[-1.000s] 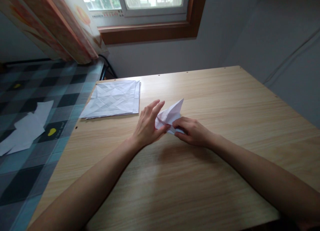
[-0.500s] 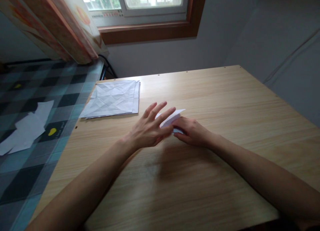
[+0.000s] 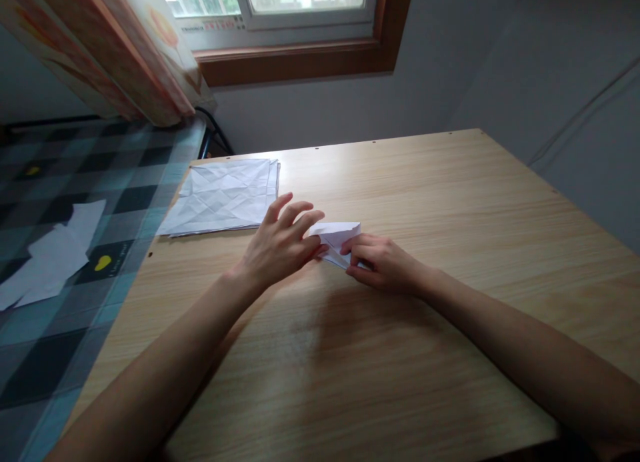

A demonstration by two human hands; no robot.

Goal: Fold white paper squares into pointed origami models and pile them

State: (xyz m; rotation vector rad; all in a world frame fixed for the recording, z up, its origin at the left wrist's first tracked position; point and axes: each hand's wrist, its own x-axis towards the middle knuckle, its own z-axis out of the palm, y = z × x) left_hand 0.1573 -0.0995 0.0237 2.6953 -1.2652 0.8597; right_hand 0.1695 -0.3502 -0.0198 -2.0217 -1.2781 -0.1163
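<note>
The folded white paper (image 3: pixel 337 231), crisp and angular, sits between pinching fingertips: left hand (image 3: pixel 280 245) at its left end, right hand (image 3: pixel 384 263) opposite, well inside the grained worktop's (image 3: pixel 465 209) far edge.

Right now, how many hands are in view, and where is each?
2: the left hand is at the left end of the folded paper; the right hand grips its right end. No other hand shows.
</note>
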